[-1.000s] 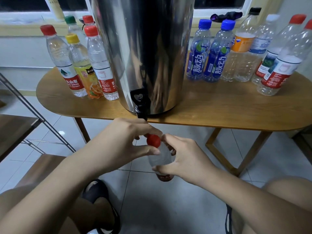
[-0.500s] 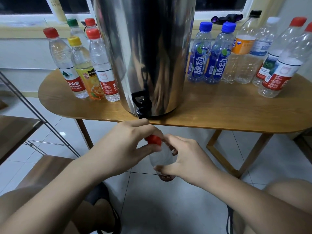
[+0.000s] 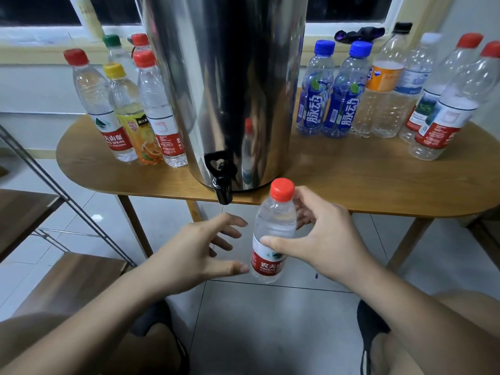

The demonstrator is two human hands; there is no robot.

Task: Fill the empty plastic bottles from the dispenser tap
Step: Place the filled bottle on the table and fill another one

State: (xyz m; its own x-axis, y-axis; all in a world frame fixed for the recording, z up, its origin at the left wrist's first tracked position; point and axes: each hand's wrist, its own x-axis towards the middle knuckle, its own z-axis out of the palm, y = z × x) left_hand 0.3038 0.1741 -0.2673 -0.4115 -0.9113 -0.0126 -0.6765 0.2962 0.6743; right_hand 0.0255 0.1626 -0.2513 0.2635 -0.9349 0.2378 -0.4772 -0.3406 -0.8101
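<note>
- A bottle with a red cap screwed on is gripped round its middle by the right hand. It is held upright in the air, below and in front of the tabletop edge, just to the right of the tap.
- The left hand is held open with its fingers spread, just beside the bottle. Nothing is held in it, and whether its thumb touches the label cannot be told.
- The bottle in hand is judged to be filled and closed, so only its setting down would be left for this one.
- Five capped bottles on the left of the dispenser look full. The bottles on the right look mostly empty, though this is hard to tell through clear plastic. Roughly half of the task is judged to be left.
- The tap is seen overhanging the front edge of the tabletop, with open air and bare floor beneath it, so room for a bottle under the spout is given.
- Bare wood is offered in front of both groups. The left group stands close to the dispenser wall and near the rounded edge.
- A slanted metal frame at the left and the table legs are to be kept clear of.
</note>
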